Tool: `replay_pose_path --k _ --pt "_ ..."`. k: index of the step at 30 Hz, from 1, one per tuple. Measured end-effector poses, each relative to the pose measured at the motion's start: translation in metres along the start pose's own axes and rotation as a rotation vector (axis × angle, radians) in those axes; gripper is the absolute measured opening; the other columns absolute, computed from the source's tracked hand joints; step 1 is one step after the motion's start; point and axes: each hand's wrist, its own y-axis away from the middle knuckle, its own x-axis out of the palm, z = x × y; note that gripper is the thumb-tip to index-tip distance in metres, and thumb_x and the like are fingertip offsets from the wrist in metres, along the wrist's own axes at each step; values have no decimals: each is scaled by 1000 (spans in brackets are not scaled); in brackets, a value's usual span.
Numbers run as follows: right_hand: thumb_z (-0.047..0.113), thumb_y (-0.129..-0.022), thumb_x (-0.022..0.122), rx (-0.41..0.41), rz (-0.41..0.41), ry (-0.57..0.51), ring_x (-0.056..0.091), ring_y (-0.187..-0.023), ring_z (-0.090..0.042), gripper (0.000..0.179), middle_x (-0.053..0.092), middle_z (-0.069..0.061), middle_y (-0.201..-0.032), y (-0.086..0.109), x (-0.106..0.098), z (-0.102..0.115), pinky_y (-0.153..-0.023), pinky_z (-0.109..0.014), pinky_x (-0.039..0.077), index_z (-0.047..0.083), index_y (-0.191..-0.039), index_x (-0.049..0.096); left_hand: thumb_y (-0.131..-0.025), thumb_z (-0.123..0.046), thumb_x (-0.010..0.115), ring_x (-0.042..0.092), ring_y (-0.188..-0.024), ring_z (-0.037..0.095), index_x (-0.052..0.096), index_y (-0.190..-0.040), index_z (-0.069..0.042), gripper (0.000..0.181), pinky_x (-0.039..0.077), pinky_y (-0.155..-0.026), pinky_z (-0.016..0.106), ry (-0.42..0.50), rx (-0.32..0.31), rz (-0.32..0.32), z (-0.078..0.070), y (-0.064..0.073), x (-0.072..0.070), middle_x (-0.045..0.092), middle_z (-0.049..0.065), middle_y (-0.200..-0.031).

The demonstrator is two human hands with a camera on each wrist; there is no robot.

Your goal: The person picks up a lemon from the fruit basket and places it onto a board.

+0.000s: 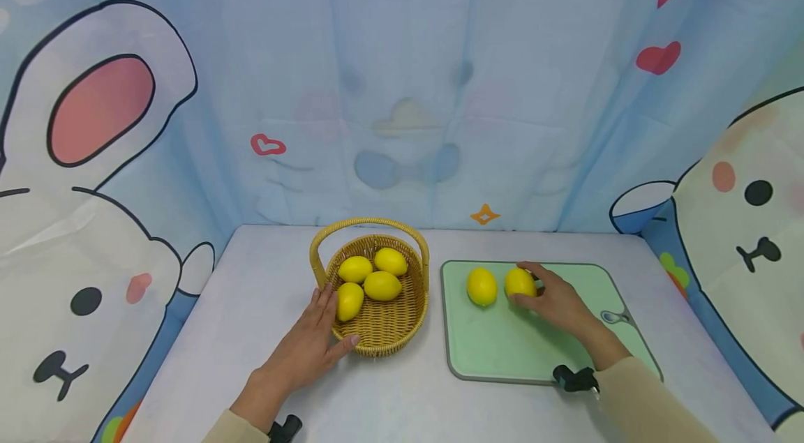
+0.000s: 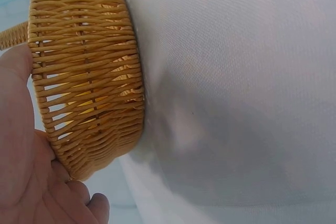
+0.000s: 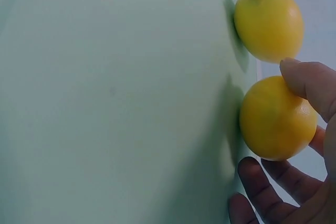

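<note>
On the right, my right hand (image 1: 557, 300) holds a yellow lemon (image 1: 520, 282) between thumb and fingers, low over the green cutting board (image 1: 496, 352). A second lemon (image 1: 481, 287) lies just left of it on the board. In the right wrist view the thumb reaches across the held lemon (image 3: 275, 121) and the fingers are under its other side. My left hand (image 1: 308, 342) rests against the left front of a wicker basket (image 1: 392, 337), fingers extended along its side and thumb at the front rim. Several lemons (image 1: 382, 286) lie inside the basket.
The basket's arched handle (image 1: 370, 221) stands upright. White cloth (image 1: 402, 394) covers the table around the basket and board. Behind the table hangs a blue curtain (image 1: 402, 45) printed with cartoon animals. A black wrist mount (image 1: 574, 378) sits at the right sleeve.
</note>
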Motion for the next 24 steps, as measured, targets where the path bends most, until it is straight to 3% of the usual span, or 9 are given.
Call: replay_pose_path --k 24 --pt "44 -95 79 -11 10 -29 65 -109 -39 80 54 -32 -146 1 -1 -1 -78 -39 57 5 -155 45 -105 -63 53 6 -165 34 17 -168 -1 96 23 -130 54 10 5 -7 0 1 0 6 14 -178"
